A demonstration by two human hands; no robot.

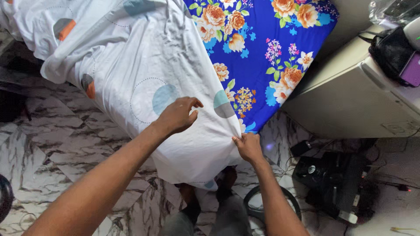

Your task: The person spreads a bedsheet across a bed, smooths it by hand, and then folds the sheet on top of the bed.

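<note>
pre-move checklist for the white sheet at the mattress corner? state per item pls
1. Left hand on the white sheet: ok, fingers curled and pinching a fold.
2. Right hand on the sheet's edge at the mattress corner: ok, edge gripped.
3. Corner covered: not ok, blue floral surface is bare to the right of the edge.
4. Sheet off the floor: cannot tell, it hangs low over the feet.
5. Clutter beside the corner: not ok, black speaker and cables lie close on the right.
6. Sheet smooth: not ok, creased throughout.
</note>
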